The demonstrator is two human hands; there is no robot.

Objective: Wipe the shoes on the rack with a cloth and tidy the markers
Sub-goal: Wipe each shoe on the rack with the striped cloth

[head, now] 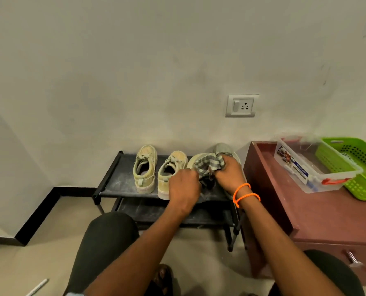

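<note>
Both forearms reach from the knees to the rack (113,184). Right hand (228,171) has its fingers curled round the checked cloth (209,164), bunched on a grey shoe (199,160) on the top shelf. Left hand (184,185) steadies this shoe (grip hidden). Cloth looks soft and light; hold it bunched.

One view only: head camera, worn on your head, wide-angle, edges bowed. Looks forward and down past your knees toward wall (135,60). Shoe rack (122,184) sits mid-frame, close, at arm's reach; left hand (184,186) and right hand (228,174) meet just right of centre. Cabinet (318,212) fills right edge, floor (28,265) lower left. Wall takes whole upper half. No second view, so no shared area.
</note>
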